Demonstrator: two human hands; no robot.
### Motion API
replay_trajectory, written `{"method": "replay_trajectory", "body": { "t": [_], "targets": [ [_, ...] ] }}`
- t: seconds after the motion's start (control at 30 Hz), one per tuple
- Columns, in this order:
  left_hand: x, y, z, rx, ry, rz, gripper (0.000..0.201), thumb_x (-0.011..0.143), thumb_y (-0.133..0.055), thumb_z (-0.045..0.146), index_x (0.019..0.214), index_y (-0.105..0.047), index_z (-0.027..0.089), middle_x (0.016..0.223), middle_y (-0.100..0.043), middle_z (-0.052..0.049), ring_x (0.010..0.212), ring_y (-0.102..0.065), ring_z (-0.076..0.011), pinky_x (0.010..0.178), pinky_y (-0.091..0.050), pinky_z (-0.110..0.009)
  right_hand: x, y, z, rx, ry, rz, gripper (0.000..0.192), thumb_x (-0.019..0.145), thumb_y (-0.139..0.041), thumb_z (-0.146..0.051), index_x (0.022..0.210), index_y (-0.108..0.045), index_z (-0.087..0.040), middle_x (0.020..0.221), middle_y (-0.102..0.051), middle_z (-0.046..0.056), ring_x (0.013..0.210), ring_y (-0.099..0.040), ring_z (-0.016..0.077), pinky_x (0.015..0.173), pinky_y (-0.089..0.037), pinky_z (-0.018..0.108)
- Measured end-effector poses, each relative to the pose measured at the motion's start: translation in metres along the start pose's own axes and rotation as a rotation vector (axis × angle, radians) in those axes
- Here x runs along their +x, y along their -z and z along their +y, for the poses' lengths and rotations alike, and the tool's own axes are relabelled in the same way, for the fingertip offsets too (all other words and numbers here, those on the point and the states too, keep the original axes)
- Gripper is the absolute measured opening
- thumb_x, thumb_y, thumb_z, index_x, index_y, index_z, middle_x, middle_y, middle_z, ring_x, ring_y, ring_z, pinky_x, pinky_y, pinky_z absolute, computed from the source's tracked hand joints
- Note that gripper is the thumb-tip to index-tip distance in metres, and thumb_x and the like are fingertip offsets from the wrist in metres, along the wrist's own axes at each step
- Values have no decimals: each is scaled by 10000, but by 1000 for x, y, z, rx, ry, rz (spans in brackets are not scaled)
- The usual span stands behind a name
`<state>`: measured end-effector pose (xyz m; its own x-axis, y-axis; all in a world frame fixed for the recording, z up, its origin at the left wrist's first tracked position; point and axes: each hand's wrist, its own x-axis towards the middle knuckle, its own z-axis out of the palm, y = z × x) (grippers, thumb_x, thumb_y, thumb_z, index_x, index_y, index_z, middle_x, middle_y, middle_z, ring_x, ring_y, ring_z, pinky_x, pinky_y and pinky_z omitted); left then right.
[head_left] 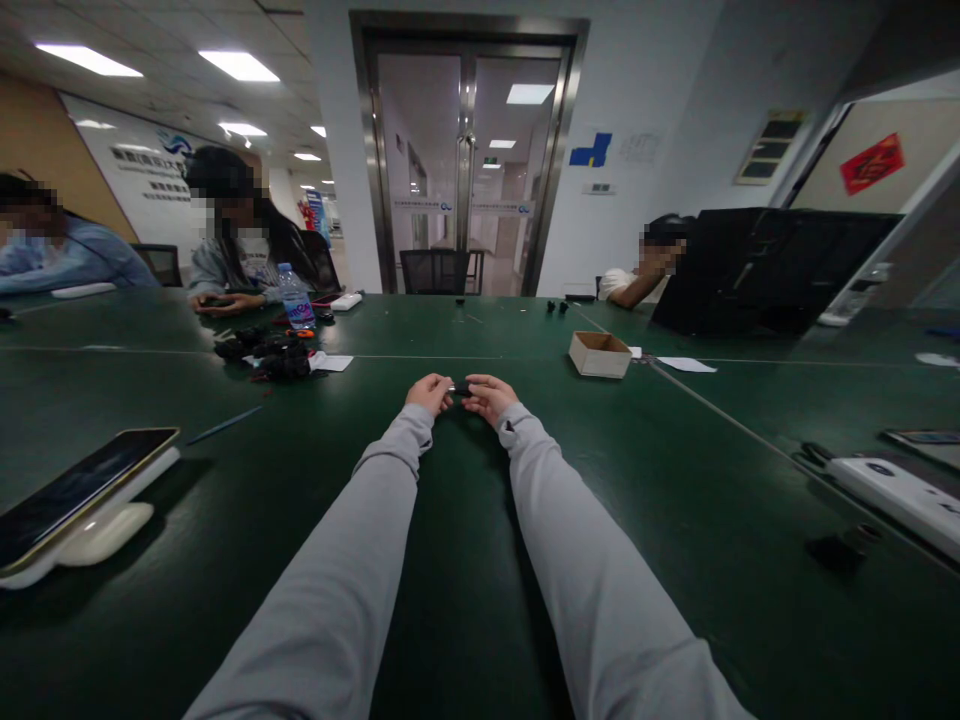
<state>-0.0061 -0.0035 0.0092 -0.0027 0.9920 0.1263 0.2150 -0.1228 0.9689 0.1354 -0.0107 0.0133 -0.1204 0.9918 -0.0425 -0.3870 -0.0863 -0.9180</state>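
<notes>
Table (465, 600): dark green top, fills the lower half of frame; pale seams (427, 357) across mid frame and diagonal at right
Phone (90, 485): left edge, screen up, on a white slab, with a cream rounded piece (112, 535) beside it
Blue stick (225, 425): left of centre, flat
Black clump (277, 352): upper left of centre, white paper (336, 362) touching it
Bottle (295, 300): upright, just behind the clump
Open box (600, 356): right of centre, pale walls
Loose sheet (686, 364): right of the box
Black bits (551, 306): upper middle, small, unclear
White strip (900, 490): right edge, sockets visible
Dark part (834, 550): lower right, near the strip, type unclear
</notes>
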Motion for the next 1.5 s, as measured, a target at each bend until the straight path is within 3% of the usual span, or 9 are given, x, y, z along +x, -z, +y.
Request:
{"method": "replay_trajectory", "body": {
  "t": [0.2, 0.27, 0.37, 0.47, 0.63, 0.83, 1.03, 1.37, 1.5],
  "targets": [
    [0, 1, 0, -67, 36, 7, 169, 699, -548, 230, 847, -543, 149, 583, -570, 12, 407, -469, -61, 386, -337, -157, 0, 0, 0, 7, 0, 15, 168, 717, -554, 8, 797, -571, -139, 595, -604, 7, 465, -604, 115, 455, -507, 208],
    [1, 1, -1, -49, 27, 7, 129, 714, -538, 262, 759, -545, 142, 548, -561, 5, 407, -469, -64, 388, -342, -157, 0, 0, 0, 10, -5, 19, 175, 725, -533, 17, 796, -569, -138, 600, -607, 10, 463, -604, 116, 457, -507, 212],
    [3, 0, -5, 0, 20, 27, 240, 756, -494, 361, 659, -521, 143, 502, -551, -6, 404, -477, -74, 399, -363, -166, 0, -1, -1, 14, -3, 26, 184, 733, -512, 24, 796, -569, -139, 607, -609, 9, 462, -603, 116, 456, -506, 215],
    [3, -1, -6, -17, 26, 45, 264, 773, -468, 397, 718, -534, 147, 528, -565, -5, 414, -499, -78, 409, -380, -170, 0, -1, 0, 11, 0, 26, 182, 727, -524, 21, 793, -572, -141, 607, -608, 8, 469, -601, 114, 458, -506, 215],
    [0, 0, 0, -119, 6, -10, 155, 701, -534, 204, 848, -561, 163, 696, -600, -1, 447, -504, -54, 413, -378, -155, 1, 0, 0, 8, -1, 31, 176, 723, -533, 16, 795, -573, -141, 612, -611, 10, 467, -601, 114, 453, -505, 216],
    [-2, 0, 3, -140, 20, -9, 141, 753, -475, 264, 767, -548, 144, 502, -522, 16, 400, -451, -59, 400, -344, -158, 0, 0, 0, 3, -3, 14, 169, 722, -546, 2, 805, -565, -144, 604, -616, 10, 464, -603, 111, 456, -508, 206],
    [-4, 1, 7, -168, 59, -54, 166, 698, -548, 215, 853, -549, 155, 532, -543, 28, 401, -454, -55, 410, -338, -164, 1, 2, 0, 10, -4, 8, 161, 717, -566, -16, 815, -563, -145, 598, -618, 10, 474, -610, 118, 472, -513, 217],
    [-4, -2, 3, -149, 39, 43, 149, 755, -555, 272, 762, -542, 124, 505, -534, 19, 415, -467, -56, 429, -365, -165, -3, -1, 0, -43, -1, -10, 195, 700, -547, -4, 817, -559, -159, 576, -618, -6, 487, -621, 127, 481, -514, 221],
    [-2, -2, -3, -39, -5, 76, 223, 772, -519, 358, 693, -525, 150, 506, -542, 23, 427, -491, -70, 457, -393, -181, -2, 0, 0, -48, 3, -29, 190, 704, -547, -16, 832, -565, -155, 583, -631, 6, 490, -623, 127, 475, -514, 214]
  ]
}}
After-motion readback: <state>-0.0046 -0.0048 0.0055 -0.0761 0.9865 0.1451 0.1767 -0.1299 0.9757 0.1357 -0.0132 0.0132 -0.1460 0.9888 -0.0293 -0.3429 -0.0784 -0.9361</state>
